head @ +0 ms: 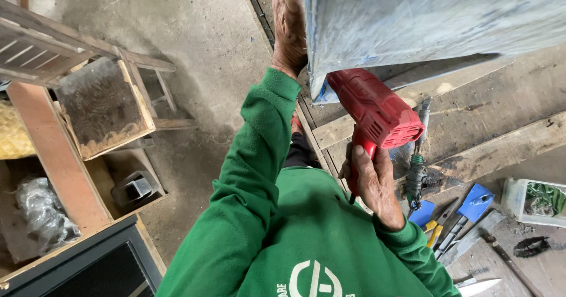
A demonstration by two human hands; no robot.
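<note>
Gripping a red drill (377,111), its tip hidden behind sheet metal (430,20).

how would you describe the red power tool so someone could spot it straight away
Start at the big grey metal sheet across the top, steadied at its edge by the left hand. Just beneath its lower corner, the right hand grips the red drill. It is the only bright red, chunky, vented tool; the tools on the wooden bench are slim.
</note>
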